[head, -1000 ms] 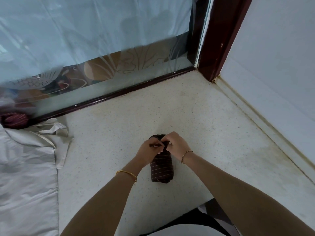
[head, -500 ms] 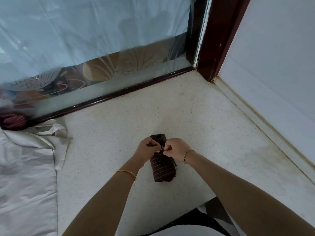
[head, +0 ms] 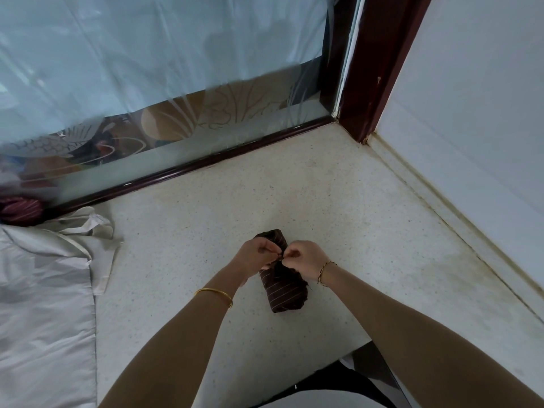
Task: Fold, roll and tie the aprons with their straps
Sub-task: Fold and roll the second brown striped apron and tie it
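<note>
Close under my chin, both wrists meet over the roll [head: 284, 293] — the brown striped apron, wound tight and lying on the speckled surface [head: 338, 207], its far end aimed at the glass [head: 147, 69]. My left hand [head: 256, 257] and right hand [head: 306, 257] sit knuckle to knuckle over its middle, each with fingers curled and pinching the strap [head: 279, 254] where the ends cross. I judge the knot is being drawn down, not yet set. The risk from here: if I pull unevenly, or one end slides through my pinch, the strap slackens and the roll springs open — a sideways tug could also drag the band off an end. Farther left a pale cloth [head: 44, 290] lies spread, and beyond it, against the glass, a second roll [head: 20, 209], striped too.
</note>
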